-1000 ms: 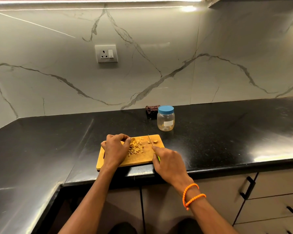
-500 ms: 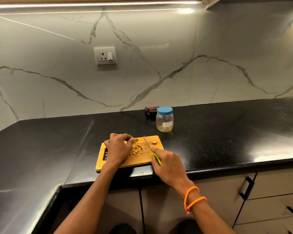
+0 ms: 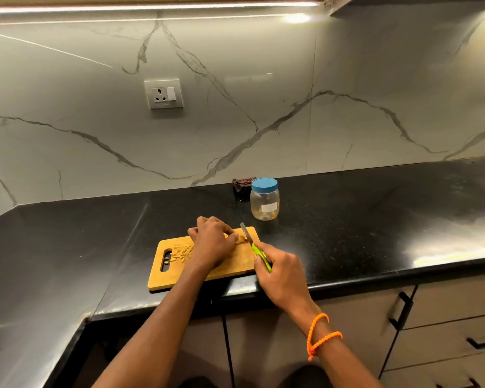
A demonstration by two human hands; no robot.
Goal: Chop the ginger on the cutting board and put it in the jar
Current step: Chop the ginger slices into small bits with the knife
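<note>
Black countertop (image 3: pixel 375 219), then wooden cutting board (image 3: pixel 163 275) at its front edge. Beyond the fingers, a blue-lidded jar (image 3: pixel 264 201), lid on. Left hand (image 3: pixel 212 242) curled, fingertips pinning an uncut ginger piece (image 3: pixel 240 238). Right hand (image 3: pixel 283 271) wrapped round a green-handled knife (image 3: pixel 259 254), blade just right of those fingertips. Chopped ginger bits (image 3: pixel 183 252) left of the left wrist. Still chopping, apparently; next calls for slicing close to the knuckles, later unscrewing the lid.

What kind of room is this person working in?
Most likely a home kitchen: a black stone countertop with cabinet drawers beneath, a marble-look backsplash, and a wooden cutting board with chopped ginger.
</note>
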